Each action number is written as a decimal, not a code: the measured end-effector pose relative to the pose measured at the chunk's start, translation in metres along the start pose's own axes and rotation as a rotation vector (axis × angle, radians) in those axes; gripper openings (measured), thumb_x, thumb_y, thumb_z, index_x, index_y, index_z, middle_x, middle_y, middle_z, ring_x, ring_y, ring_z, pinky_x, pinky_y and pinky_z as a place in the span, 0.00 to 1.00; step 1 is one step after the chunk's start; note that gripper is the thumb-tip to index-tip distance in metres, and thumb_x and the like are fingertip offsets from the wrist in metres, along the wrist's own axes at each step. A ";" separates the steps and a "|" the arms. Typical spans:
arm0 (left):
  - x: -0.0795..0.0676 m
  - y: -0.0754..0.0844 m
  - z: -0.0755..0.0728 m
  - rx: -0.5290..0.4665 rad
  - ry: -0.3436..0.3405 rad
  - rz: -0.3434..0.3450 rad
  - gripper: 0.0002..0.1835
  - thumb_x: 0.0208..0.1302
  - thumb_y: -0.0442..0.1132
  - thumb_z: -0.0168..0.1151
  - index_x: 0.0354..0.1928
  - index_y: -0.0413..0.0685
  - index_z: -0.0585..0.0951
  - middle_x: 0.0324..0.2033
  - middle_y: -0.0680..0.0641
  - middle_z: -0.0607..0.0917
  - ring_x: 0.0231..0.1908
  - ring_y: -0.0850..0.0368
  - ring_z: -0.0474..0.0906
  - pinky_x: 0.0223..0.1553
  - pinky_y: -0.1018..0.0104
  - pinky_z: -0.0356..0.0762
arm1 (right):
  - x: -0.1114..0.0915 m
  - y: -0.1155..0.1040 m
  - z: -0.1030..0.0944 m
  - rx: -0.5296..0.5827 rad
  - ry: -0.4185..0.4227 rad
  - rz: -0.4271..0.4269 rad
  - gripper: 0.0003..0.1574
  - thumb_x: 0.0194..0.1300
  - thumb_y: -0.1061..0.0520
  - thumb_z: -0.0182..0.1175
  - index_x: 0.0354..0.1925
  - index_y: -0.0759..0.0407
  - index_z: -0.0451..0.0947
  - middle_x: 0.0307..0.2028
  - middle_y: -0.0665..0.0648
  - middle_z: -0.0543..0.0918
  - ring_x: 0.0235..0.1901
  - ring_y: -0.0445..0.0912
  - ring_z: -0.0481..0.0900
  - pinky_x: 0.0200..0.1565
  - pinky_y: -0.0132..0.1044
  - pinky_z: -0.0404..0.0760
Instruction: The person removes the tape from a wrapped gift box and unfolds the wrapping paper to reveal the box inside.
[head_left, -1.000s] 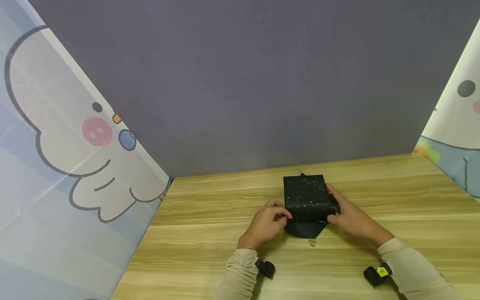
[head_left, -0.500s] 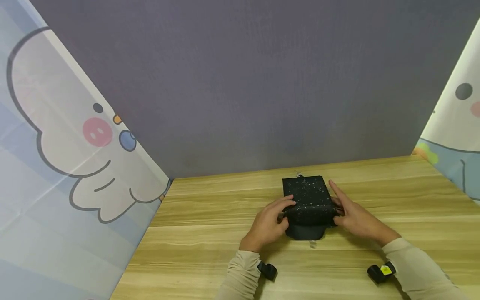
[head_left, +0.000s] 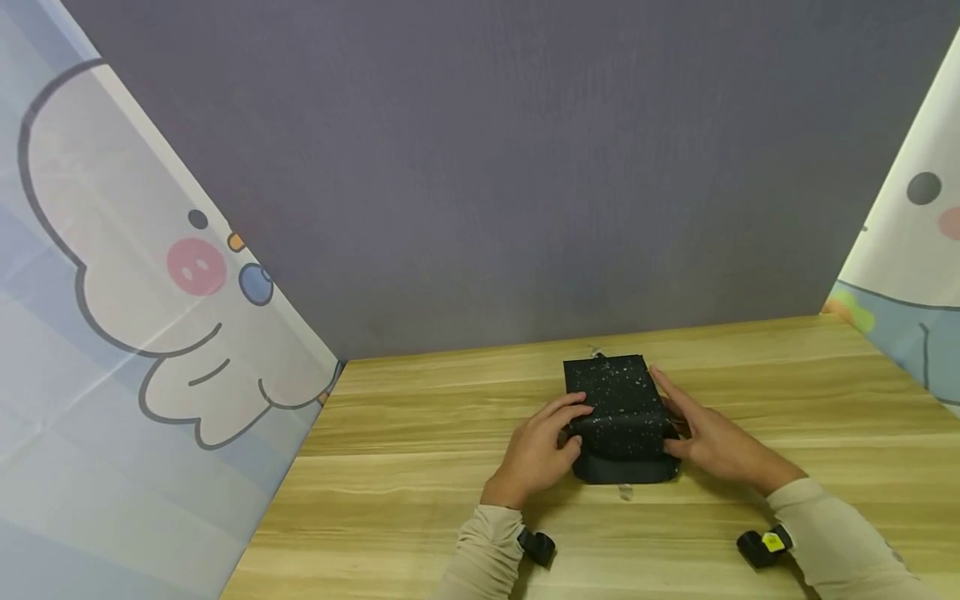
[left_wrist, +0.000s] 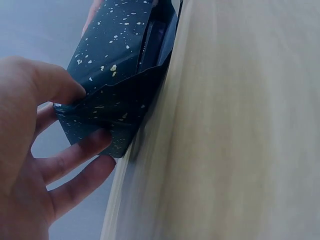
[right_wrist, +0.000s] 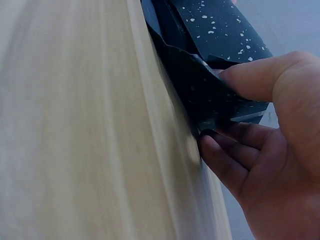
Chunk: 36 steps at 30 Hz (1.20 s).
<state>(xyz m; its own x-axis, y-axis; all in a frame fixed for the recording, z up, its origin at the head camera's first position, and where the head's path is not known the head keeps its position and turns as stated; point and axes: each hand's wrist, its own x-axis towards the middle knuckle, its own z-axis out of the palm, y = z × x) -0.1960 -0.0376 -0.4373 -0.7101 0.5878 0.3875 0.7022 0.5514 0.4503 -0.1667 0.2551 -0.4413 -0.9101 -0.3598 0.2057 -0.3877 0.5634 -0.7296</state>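
A box-shaped package in black wrapping paper with white specks (head_left: 611,390) lies on the wooden table in the head view. A plain dark flap (head_left: 626,469) sticks out along its near side. My left hand (head_left: 534,454) grips the left end: in the left wrist view the thumb presses the paper's upper edge (left_wrist: 107,75), with fingers against the creased end. On the right end, my right hand (head_left: 712,442) pinches the folded paper (right_wrist: 210,87) between thumb and fingers. Dark layers show in the gap under the speckled sheet. What lies inside the paper is hidden.
A grey panel (head_left: 480,183) stands behind the wood-grain table (head_left: 405,467). Cartoon-printed cloth hangs at the left (head_left: 127,275) and right (head_left: 911,250). Bits of clear tape (head_left: 626,492) show on the table near the package. Black wrist cameras sit at both wrists.
My left fingers have moved up onto the package's top left edge. The near flap has spread wider to the right. My right hand has shifted slightly, staying at the right end.
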 end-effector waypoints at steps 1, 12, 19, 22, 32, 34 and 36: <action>0.000 0.000 0.000 -0.003 0.002 -0.004 0.23 0.70 0.37 0.60 0.65 0.59 0.77 0.70 0.60 0.69 0.13 0.74 0.58 0.15 0.78 0.59 | 0.000 0.000 0.001 0.003 -0.003 0.002 0.69 0.61 0.69 0.66 0.81 0.41 0.32 0.71 0.78 0.57 0.66 0.71 0.63 0.57 0.60 0.72; -0.002 -0.002 0.001 0.023 0.052 -0.005 0.20 0.70 0.40 0.64 0.63 0.57 0.80 0.67 0.59 0.73 0.19 0.76 0.62 0.20 0.80 0.62 | 0.003 0.000 0.004 0.060 0.042 -0.044 0.51 0.59 0.71 0.67 0.74 0.60 0.54 0.68 0.77 0.63 0.58 0.73 0.73 0.53 0.57 0.76; 0.000 -0.002 -0.001 0.049 0.104 -0.046 0.21 0.68 0.42 0.64 0.63 0.59 0.80 0.63 0.61 0.75 0.23 0.72 0.65 0.27 0.77 0.65 | 0.003 -0.006 0.002 -0.027 0.039 0.019 0.46 0.63 0.64 0.69 0.72 0.59 0.56 0.65 0.76 0.67 0.57 0.72 0.74 0.53 0.62 0.76; 0.000 -0.003 -0.003 0.059 0.128 -0.072 0.21 0.67 0.46 0.65 0.62 0.59 0.80 0.60 0.60 0.77 0.28 0.68 0.70 0.32 0.73 0.71 | 0.003 -0.007 0.003 -0.050 0.038 0.043 0.46 0.64 0.57 0.69 0.72 0.59 0.56 0.65 0.76 0.68 0.57 0.72 0.74 0.53 0.62 0.76; -0.002 -0.005 -0.003 0.107 0.113 -0.183 0.33 0.65 0.67 0.60 0.66 0.59 0.77 0.57 0.53 0.77 0.56 0.55 0.76 0.53 0.57 0.77 | 0.002 -0.011 0.004 -0.111 0.055 0.082 0.44 0.71 0.38 0.60 0.73 0.57 0.58 0.66 0.72 0.69 0.57 0.69 0.76 0.51 0.64 0.76; -0.001 -0.005 -0.002 0.133 0.104 -0.201 0.36 0.63 0.70 0.60 0.67 0.58 0.76 0.56 0.52 0.76 0.55 0.54 0.75 0.53 0.57 0.76 | 0.003 -0.013 0.004 -0.110 0.057 0.092 0.42 0.73 0.38 0.58 0.73 0.57 0.58 0.66 0.72 0.69 0.57 0.69 0.75 0.52 0.65 0.75; -0.001 -0.005 -0.002 0.154 0.104 -0.218 0.39 0.61 0.71 0.60 0.68 0.57 0.74 0.56 0.51 0.75 0.53 0.54 0.74 0.53 0.57 0.75 | 0.003 -0.013 0.004 -0.109 0.058 0.102 0.41 0.74 0.38 0.56 0.73 0.57 0.58 0.66 0.72 0.69 0.58 0.69 0.75 0.52 0.65 0.75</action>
<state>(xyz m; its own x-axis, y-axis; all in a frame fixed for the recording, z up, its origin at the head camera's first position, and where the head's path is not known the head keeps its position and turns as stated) -0.1985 -0.0422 -0.4382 -0.8413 0.3857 0.3788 0.5259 0.7463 0.4080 -0.1637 0.2432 -0.4337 -0.9514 -0.2545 0.1735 -0.3031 0.6738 -0.6739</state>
